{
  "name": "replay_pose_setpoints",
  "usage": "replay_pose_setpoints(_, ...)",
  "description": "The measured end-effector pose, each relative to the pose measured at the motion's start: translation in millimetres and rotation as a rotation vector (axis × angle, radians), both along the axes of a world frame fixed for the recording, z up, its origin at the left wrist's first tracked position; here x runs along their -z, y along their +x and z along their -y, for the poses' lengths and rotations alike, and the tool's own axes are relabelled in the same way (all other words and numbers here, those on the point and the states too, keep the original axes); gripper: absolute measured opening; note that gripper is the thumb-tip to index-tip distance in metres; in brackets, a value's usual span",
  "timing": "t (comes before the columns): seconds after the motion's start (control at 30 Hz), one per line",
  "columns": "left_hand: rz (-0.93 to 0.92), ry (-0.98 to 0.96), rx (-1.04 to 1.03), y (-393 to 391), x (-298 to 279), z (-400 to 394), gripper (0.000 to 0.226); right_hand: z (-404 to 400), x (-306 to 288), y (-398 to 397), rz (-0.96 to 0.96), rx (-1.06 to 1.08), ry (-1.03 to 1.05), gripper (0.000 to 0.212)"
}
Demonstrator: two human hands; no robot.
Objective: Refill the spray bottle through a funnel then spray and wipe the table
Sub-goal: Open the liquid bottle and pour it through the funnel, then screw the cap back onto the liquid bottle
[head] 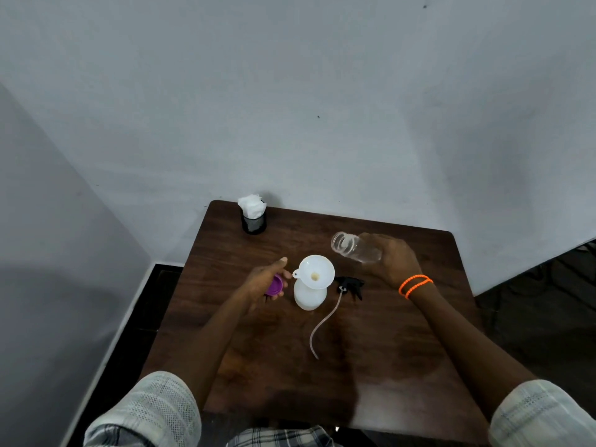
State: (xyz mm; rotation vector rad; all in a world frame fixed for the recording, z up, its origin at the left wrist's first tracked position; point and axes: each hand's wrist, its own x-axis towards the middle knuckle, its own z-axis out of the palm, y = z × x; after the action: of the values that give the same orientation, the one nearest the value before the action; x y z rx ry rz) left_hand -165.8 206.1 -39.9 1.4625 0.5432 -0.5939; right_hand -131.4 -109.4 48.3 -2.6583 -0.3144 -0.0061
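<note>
At frame center, a white funnel (316, 272) sits in the white spray bottle (309, 296); the right hand (395, 261) grips a tilted clear bottle (354, 247), and the left hand (266, 282) holds a purple cap (275, 285).

The white spray bottle (309, 296) stands upright near the middle of the dark wooden bench (403, 343), its neck open. A white funnel (315, 271) sits in the neck, its small tab pointing left. The black trigger head (350, 286) lies on its side just right of the bottle, its pale dip tube (323, 324) curving toward the near edge. A clear water bottle (354, 247), uncapped, is held tilted, its mouth above and right of the funnel. Its purple cap (275, 285) is left of the funnel.
</note>
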Motion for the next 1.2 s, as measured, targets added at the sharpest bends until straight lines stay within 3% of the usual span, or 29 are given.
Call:
replay_pose_setpoints(0.17,-0.102,-0.087,-0.197,12,-12,-11,0.037,-3,-14,6,-0.06,0.176,0.298,0.064)
replay_pose_setpoints(0.33,-0.004,0.014,-0.221,40,-46,-1,0.012,-10,-25,13,-0.112,0.219,0.54,0.052)
replay_pose_setpoints(0.37,0.048,0.039,-0.216,47,-56,4,0.013,-12,-26,14,-0.122,0.224,0.586,0.054)
replay_pose_setpoints(0.47,0.263,0.077,-0.176,68,-85,18,0.047,-23,-29,17,-0.144,0.225,0.693,0.058)
replay_pose_setpoints(0.53,0.412,0.091,-0.14,73,-110,29,0.057,-31,-32,19,-0.16,0.203,0.71,0.057)
replay_pose_setpoints(0.67,0.628,-0.029,-0.168,74,-162,59,0.045,-41,-38,21,-0.181,0.167,0.699,0.067)
replay_pose_setpoints(0.8,0.762,0.094,-0.183,79,-182,77,0.044,-49,-45,22,-0.181,0.158,0.672,0.078)
replay_pose_setpoints(0.97,0.849,0.19,-0.083,77,-192,83,0.058,-51,-55,23,-0.156,0.162,0.657,0.07)
replay_pose_setpoints(1.07,0.851,0.204,-0.052,76,-190,82,0.055,-53,-62,22,-0.138,0.142,0.62,0.061)
replay_pose_setpoints(1.2,0.894,0.231,0.059,74,-187,78,0.048,-54,-66,23,-0.12,0.117,0.586,0.068)
